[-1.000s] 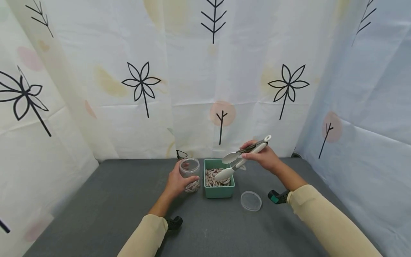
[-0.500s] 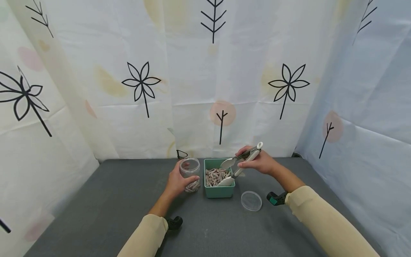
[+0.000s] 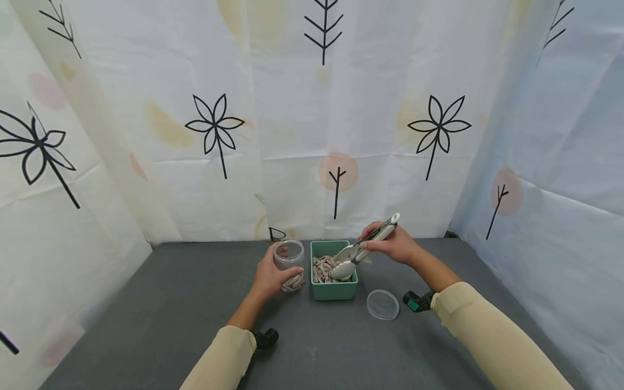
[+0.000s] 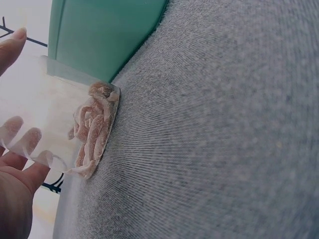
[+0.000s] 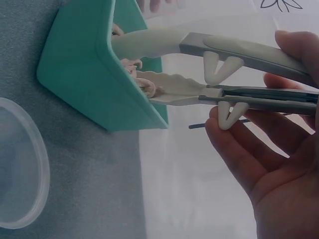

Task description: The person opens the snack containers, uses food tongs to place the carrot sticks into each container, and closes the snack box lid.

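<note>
My left hand (image 3: 267, 277) grips a clear plastic jar (image 3: 288, 264) that stands lidless on the table. Pale, whitish-pink curled strips (image 4: 92, 132) lie in the bottom of the jar. Just right of it is a green rectangular bin (image 3: 333, 292) holding more of these strips (image 3: 324, 267). My right hand (image 3: 394, 245) holds a pair of tongs (image 3: 375, 236) with white scalloped heads and grey-and-white handles. The tong heads reach down inside the bin among the strips, a small gap between them. In the right wrist view some strips (image 5: 145, 87) show against the lower tong head.
A round clear lid (image 3: 382, 305) lies flat on the dark grey table (image 3: 312, 352), in front of and right of the bin. Behind the table hangs a white patterned cloth (image 3: 287, 108), with more cloth at both sides.
The tongs have come down and left into the bin, and their heads have drawn closer together. My left hand and the jar have stayed in place.
</note>
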`<state>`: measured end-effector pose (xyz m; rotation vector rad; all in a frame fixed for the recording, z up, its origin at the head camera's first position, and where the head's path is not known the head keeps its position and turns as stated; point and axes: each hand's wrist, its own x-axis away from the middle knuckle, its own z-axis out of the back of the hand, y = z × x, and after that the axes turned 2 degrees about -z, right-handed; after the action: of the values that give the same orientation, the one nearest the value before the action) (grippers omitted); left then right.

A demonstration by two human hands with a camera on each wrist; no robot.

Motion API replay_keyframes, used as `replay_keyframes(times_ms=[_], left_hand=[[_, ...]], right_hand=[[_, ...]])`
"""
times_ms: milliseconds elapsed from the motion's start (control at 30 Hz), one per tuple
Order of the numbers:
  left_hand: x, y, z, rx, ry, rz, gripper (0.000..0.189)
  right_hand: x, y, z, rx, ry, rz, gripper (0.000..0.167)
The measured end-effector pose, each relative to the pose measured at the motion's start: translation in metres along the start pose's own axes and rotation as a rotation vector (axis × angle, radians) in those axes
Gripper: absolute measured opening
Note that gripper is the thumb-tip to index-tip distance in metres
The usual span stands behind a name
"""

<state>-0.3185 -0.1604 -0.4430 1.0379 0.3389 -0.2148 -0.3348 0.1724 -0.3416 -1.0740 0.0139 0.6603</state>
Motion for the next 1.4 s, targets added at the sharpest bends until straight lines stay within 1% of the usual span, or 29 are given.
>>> replay_keyframes(times_ms=[167,333,400,467,633,800,1033,1400], left_hand=[[-0.001,-0.001,0.001,0.018,0.004,-0.010,0.085],[-0.001,-0.002,0.001,0.025,0.001,-0.016,0.085],[-0.001,-0.002,0.001,0.027,0.001,-0.017,0.085],[-0.002,-0.002,0.001,0.024,0.002,-0.018,0.085],[-0.002,-0.002,0.001,0.015,0.012,-0.020,0.084],[0.000,-0.001,0.000,0.023,-0.005,-0.021,0.086],[0.000,-0.001,-0.001,0.030,-0.012,-0.012,0.087],[0.000,-0.002,0.000,0.029,-0.013,-0.019,0.085]], right_hand=[[0.001,0.000,-0.003,-0.022,0.036,-0.023,0.023],[0.004,0.003,-0.007,-0.045,0.102,-0.041,0.021],[0.005,0.003,-0.009,-0.070,0.126,-0.041,0.020],[0.005,0.003,-0.010,-0.095,0.139,-0.038,0.020],[0.005,-0.002,-0.012,-0.103,0.145,-0.020,0.020],[0.003,-0.009,-0.011,-0.122,0.182,-0.022,0.021],[-0.001,-0.013,-0.007,-0.126,0.231,0.018,0.019],[-0.005,-0.023,-0.006,-0.154,0.272,0.079,0.018]])
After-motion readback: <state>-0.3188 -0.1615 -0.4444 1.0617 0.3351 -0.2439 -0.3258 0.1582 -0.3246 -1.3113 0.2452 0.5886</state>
